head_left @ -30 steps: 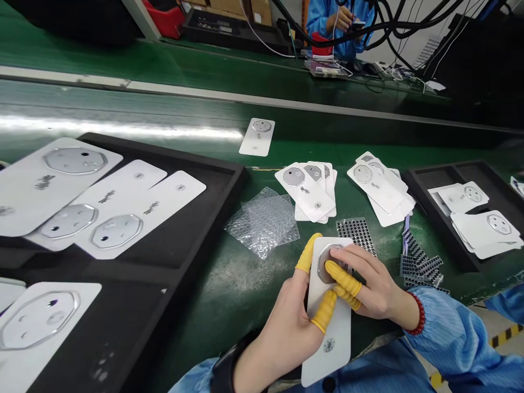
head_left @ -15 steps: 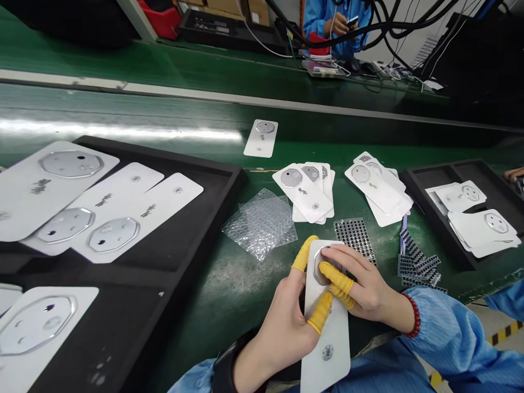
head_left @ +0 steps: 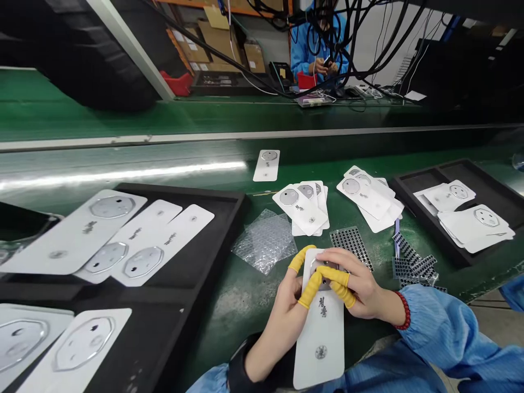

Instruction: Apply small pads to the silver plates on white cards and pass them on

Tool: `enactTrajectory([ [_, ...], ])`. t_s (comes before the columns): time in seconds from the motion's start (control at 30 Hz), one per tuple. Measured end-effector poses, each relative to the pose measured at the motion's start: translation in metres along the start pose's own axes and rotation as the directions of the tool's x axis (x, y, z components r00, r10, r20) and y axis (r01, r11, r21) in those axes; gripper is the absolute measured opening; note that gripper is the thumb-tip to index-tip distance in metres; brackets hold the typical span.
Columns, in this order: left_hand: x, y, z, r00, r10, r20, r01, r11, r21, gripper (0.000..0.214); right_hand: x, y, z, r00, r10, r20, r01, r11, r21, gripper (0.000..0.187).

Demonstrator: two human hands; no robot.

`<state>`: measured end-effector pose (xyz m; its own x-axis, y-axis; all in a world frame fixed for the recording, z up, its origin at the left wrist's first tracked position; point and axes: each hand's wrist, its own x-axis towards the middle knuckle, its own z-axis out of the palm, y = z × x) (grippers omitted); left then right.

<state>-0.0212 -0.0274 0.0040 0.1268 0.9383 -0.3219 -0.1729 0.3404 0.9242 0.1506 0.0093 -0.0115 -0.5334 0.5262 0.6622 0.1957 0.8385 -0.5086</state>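
Pinched printed white panel (head_left: 321,333) in left hand (head_left: 284,314) at near edge of worktop (head_left: 225,311); touched grey inset (head_left: 326,286) with right hand (head_left: 364,289), could not tell whether pinching. Judged liable to tilt from uneven pressure.

Over on the left, a tray (head_left: 196,251) with panels (head_left: 167,238) in it, bubble wrap (head_left: 266,240) right beside; further right, a left pile (head_left: 301,210), then a right pile (head_left: 368,199), 1 lone panel (head_left: 267,165) behind both; in front, a sheet (head_left: 352,245), strips (head_left: 415,265) to its right, and far right, another tray (head_left: 491,191) holding more panels (head_left: 472,224); nearest, a held panel (head_left: 319,338)
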Motion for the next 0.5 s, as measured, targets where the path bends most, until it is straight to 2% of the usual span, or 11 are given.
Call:
enactTrajectory([
  [0.23,0.0023,-0.0007,-0.0016,0.998,0.065,-0.009,-0.065,0.997,0.028,0.078,0.0055,-0.0062,-0.0042,0.993,0.097,-0.062,-0.082,0.975,0.204,0.029],
  [0.37,0.0029,-0.0024,-0.0034,0.998,0.063,-0.023,-0.061,0.995,0.073,0.072,0.0052,-0.0074,-0.0049,0.991,0.107,-0.075,-0.091,0.976,0.198,0.029],
  [0.5,0.0032,-0.0023,-0.0022,0.994,0.106,-0.001,-0.106,0.994,0.000,0.059,0.0040,-0.0073,-0.0049,0.992,0.108,-0.066,-0.094,0.979,0.183,0.029],
])
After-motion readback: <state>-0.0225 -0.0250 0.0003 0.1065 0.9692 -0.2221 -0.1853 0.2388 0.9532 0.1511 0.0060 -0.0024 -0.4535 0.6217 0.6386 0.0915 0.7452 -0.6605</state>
